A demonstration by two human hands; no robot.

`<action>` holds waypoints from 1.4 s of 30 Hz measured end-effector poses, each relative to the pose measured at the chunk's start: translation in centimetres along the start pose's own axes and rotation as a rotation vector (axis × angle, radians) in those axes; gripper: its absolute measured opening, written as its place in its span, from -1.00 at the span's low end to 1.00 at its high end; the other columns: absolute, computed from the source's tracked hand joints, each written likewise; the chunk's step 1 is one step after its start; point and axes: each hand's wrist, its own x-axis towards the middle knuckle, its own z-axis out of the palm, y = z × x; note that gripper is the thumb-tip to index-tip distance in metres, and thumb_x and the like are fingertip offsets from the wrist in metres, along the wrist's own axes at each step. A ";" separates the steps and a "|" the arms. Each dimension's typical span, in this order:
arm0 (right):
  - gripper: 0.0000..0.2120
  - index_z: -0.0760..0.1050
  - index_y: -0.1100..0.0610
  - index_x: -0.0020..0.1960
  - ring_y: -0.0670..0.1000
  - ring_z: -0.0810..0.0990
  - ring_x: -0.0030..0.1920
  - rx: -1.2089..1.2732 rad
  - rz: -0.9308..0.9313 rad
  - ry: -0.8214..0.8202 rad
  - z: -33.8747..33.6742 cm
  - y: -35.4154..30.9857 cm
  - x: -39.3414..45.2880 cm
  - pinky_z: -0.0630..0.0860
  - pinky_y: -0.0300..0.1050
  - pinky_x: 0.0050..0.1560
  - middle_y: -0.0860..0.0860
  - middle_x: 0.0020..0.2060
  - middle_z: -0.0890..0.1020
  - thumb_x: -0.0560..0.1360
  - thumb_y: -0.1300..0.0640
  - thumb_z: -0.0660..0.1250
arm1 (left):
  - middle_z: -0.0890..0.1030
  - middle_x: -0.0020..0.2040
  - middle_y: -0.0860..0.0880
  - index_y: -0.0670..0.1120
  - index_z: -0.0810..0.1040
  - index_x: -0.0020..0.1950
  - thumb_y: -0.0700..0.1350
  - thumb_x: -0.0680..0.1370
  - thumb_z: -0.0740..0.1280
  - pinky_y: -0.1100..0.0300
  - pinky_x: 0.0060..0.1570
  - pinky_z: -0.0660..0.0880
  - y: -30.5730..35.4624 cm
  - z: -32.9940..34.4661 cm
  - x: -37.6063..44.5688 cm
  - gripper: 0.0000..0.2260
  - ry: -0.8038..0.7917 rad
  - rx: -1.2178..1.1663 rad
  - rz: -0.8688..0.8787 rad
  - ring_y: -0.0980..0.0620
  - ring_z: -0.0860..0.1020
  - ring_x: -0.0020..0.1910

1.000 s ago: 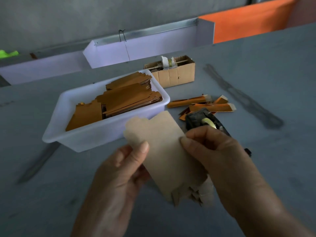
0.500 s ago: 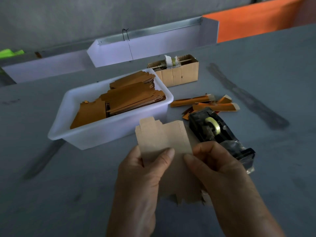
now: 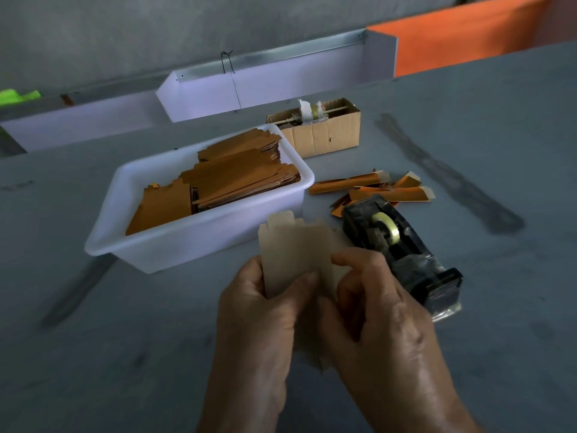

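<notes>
Near the tape dispenser [image 3: 402,254], my left hand [image 3: 262,320] and right hand [image 3: 381,317] pinch the cardboard blank [image 3: 293,257]; uneven thumb pressure could, I think, crease it crooked.

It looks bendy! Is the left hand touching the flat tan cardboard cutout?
Touching. Head view: the left hand pinches the flat tan cardboard cutout, thumb on front.

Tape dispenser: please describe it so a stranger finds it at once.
Find the white plastic tub of orange card blanks on the grey table. Right of it lies the tape dispenser. It alone is black and carries a yellowish tape roll.
</notes>
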 end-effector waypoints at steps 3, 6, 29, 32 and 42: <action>-0.60 0.41 -0.08 0.17 -0.23 0.43 -0.36 0.065 -0.026 -0.069 -0.2 -0.4 -0.1 0.41 -0.44 -0.34 -0.27 -0.34 0.37 0.35 0.08 0.35 | 0.70 -0.27 -0.09 0.02 0.69 -0.17 -0.22 0.31 0.49 0.01 -0.27 0.59 0.3 0.2 -0.3 -0.82 -0.045 -0.024 0.026 -0.09 0.66 -0.27; -0.57 0.47 -0.01 0.25 -0.25 0.46 -0.30 0.095 -0.059 -0.131 -0.6 -0.8 -0.1 0.40 -0.51 -0.28 -0.24 -0.21 0.46 0.39 -0.02 0.28 | 0.70 -0.26 -0.15 -0.09 0.70 -0.20 -0.11 0.15 0.46 0.20 -0.39 0.57 0.7 -0.1 -0.6 -0.76 -0.185 -0.205 -0.077 -0.02 0.66 -0.32; -0.75 0.67 0.05 -0.22 0.08 0.61 -0.25 0.913 0.727 -0.273 -3.3 0.7 1.0 0.57 0.09 -0.06 0.10 -0.29 0.66 0.13 0.00 0.41 | 0.69 -0.29 0.06 0.15 0.67 -0.16 0.12 0.18 0.40 0.39 -0.34 0.49 1.6 -1.0 -1.6 -0.73 -0.346 0.173 0.060 0.21 0.62 -0.33; -0.74 0.65 0.05 -0.22 0.12 0.60 -0.23 0.866 0.723 -0.221 -3.2 0.2 0.9 0.58 0.16 -0.01 0.21 -0.26 0.64 0.13 -0.01 0.40 | 0.67 -0.35 -0.01 0.08 0.68 -0.25 0.09 0.12 0.44 0.37 -0.37 0.49 1.2 -0.6 -1.7 -0.75 -0.236 0.128 0.082 0.17 0.61 -0.38; -0.91 0.64 0.04 -0.21 0.04 0.58 -0.37 0.795 0.745 -0.116 -2.1 -0.3 1.1 0.55 -0.09 -0.33 0.12 -0.36 0.65 0.32 0.20 0.46 | 0.56 -0.36 0.07 0.09 0.68 -0.21 0.00 0.42 0.36 0.30 -0.32 0.42 -0.4 0.9 -3.2 -0.91 0.048 0.712 0.666 0.13 0.57 -0.35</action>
